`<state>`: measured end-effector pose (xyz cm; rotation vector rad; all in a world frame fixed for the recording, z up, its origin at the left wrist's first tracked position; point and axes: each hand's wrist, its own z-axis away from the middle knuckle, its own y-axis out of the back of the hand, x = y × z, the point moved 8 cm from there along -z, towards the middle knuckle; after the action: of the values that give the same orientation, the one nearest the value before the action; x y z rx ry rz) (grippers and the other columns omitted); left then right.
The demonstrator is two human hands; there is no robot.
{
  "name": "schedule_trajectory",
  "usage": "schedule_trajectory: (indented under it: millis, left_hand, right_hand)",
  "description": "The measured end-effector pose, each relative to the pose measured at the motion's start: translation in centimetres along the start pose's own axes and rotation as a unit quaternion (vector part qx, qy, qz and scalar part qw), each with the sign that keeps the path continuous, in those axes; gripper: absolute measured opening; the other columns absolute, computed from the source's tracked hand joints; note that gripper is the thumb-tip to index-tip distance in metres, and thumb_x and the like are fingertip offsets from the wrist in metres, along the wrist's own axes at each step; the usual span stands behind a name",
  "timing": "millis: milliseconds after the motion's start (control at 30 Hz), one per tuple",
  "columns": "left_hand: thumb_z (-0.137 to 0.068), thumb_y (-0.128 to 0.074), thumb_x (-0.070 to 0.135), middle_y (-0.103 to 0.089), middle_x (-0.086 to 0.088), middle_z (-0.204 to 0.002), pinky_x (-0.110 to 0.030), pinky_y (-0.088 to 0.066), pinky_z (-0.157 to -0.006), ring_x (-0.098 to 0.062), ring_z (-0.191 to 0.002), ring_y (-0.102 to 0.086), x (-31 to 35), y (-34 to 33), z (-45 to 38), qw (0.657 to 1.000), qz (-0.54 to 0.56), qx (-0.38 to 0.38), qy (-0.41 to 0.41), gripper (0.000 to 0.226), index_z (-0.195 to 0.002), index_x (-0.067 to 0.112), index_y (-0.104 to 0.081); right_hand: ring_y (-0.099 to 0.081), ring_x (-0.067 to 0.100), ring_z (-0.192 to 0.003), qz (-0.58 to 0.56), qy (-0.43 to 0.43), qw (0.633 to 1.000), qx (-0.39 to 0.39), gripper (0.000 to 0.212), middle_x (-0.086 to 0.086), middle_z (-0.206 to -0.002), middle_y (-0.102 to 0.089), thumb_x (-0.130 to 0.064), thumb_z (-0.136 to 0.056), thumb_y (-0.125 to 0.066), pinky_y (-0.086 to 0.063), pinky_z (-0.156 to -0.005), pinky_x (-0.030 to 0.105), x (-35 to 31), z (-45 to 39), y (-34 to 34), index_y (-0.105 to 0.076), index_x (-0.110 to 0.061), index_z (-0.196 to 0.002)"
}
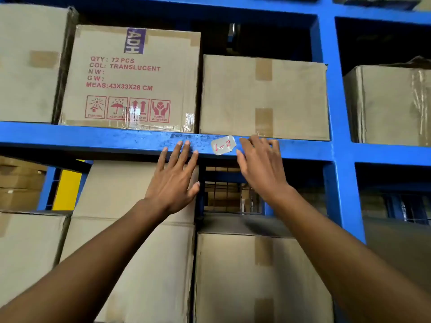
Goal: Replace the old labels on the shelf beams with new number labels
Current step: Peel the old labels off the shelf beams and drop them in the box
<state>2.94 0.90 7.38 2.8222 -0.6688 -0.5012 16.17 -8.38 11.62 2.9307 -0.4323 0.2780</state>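
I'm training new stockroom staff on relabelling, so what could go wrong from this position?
The white label looks crinkled with an uneven edge, so it may tear and leave residue on the blue beam. Both hands, left hand and right hand, reach overhead beneath the cartons; bumping one might shift it.

1. The blue shelf beam runs horizontally across the rack and meets a blue upright post at the right.
2. The beam face is scuffed near its middle.
3. A white label with red handwriting is stuck on the beam face, slightly tilted.
4. A printed carton stands on this level.
5. A plain carton stands just beside it, on its right.
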Motion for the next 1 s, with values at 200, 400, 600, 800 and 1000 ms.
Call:
schedule_trajectory:
  millis: [200, 400, 600, 800, 1000]
  left_hand:
    - [-0.082, -0.056, 0.047, 0.013, -0.015, -0.157, -0.046, 0.001, -0.118, -0.031, -0.145, 0.013, -0.5, -3.8, -1.3, 1.000, -0.029, -0.007, -0.011, 0.098, -0.149, 0.014, 0.008]
    - [-0.077, -0.060, 0.047, 0.013, -0.016, -0.157, -0.045, 0.001, -0.118, -0.031, -0.145, 0.014, -0.8, -4.8, -1.3, 0.998, -0.051, 0.012, -0.019, 0.105, -0.149, 0.015, 0.009]
    - [-0.072, -0.065, 0.046, 0.003, -0.019, -0.158, -0.047, -0.006, -0.118, -0.033, -0.145, 0.005, -0.8, -4.6, -1.2, 0.999, -0.050, 0.006, -0.009, 0.107, -0.150, 0.013, 0.000]
    - [-0.081, -0.057, 0.047, 0.021, -0.016, -0.155, -0.045, 0.002, -0.119, -0.031, -0.143, 0.019, -0.5, -3.6, -1.1, 0.998, -0.035, -0.048, -0.004, 0.104, -0.147, 0.014, 0.016]
    - [-0.086, -0.050, 0.042, 0.015, -0.014, -0.157, -0.042, 0.003, -0.119, -0.026, -0.146, 0.013, 1.1, -2.0, 0.9, 0.993, 0.002, -0.118, 0.015, 0.092, -0.149, 0.016, 0.012]
  right_hand:
    - [-0.056, 0.032, -0.100, -0.095, -0.011, 0.995, 0.027, 0.036, 0.014, -0.116, -0.057, -0.026, -0.096, -0.040, -0.043, -0.084, 0.042, 0.6, -2.5, -2.1, -0.050, -0.007, -0.125]
    - [-0.057, 0.029, -0.092, -0.115, 0.000, 0.991, 0.068, 0.030, 0.014, -0.107, -0.058, -0.024, -0.093, -0.048, -0.043, -0.072, 0.038, 0.8, -3.6, -3.6, -0.061, -0.008, -0.114]
    - [-0.058, 0.030, -0.084, -0.109, 0.024, 0.990, 0.083, 0.018, 0.014, -0.096, -0.059, -0.016, -0.089, -0.053, -0.034, -0.057, 0.033, 0.5, -4.1, -3.1, -0.064, -0.003, -0.096]
    - [-0.058, 0.031, -0.079, -0.123, 0.038, 0.992, 0.011, 0.020, 0.013, -0.091, -0.060, -0.021, -0.083, -0.053, -0.044, -0.061, 0.039, -1.2, -4.1, -2.3, -0.060, -0.002, -0.085]
    - [-0.056, 0.022, -0.074, -0.235, 0.009, 0.971, -0.032, 0.015, 0.003, -0.083, -0.059, -0.026, -0.078, -0.058, -0.046, -0.067, 0.037, -2.3, 0.4, -0.1, -0.058, -0.011, -0.080]
